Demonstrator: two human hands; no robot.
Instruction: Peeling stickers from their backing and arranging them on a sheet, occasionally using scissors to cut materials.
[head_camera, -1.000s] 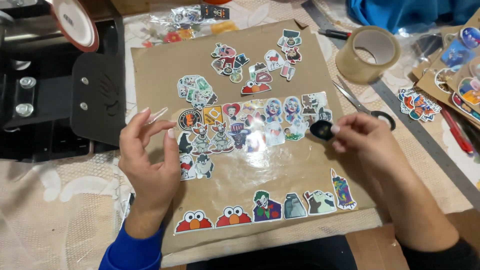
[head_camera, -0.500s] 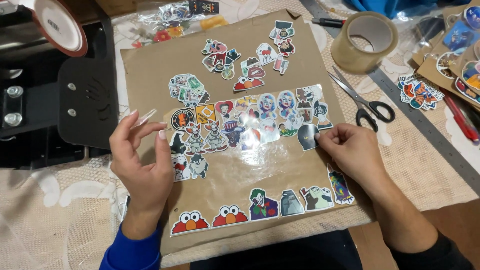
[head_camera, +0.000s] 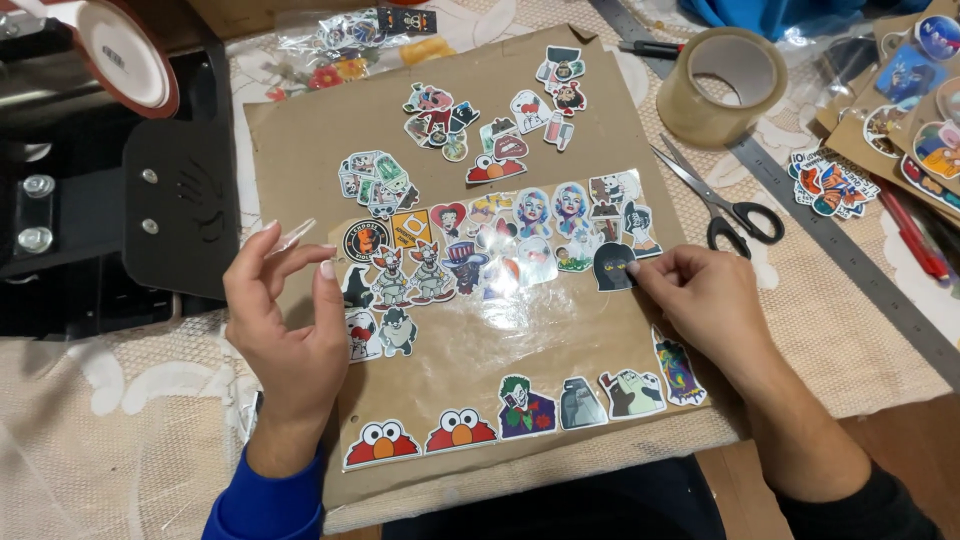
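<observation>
Right hand (head_camera: 700, 300) has brought dark sticker (head_camera: 612, 266) down onto clear film (head_camera: 520, 330), fingertips pinching it — placement underway; left hand (head_camera: 290, 320) open, lifting film edge

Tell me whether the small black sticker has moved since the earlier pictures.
Yes. The black sticker went left, away from the scissors, onto the sticker rows, under the right hand.

a: what covers the tabletop (head_camera: 900, 470)?
b: a cream lace cloth (head_camera: 120, 440), with a brown paper sheet (head_camera: 560, 340) in the middle.
a: and beside it?
b: scissors (head_camera: 720, 200), a tape roll (head_camera: 722, 85), a metal ruler (head_camera: 850, 260), a black press (head_camera: 110, 200).
</observation>
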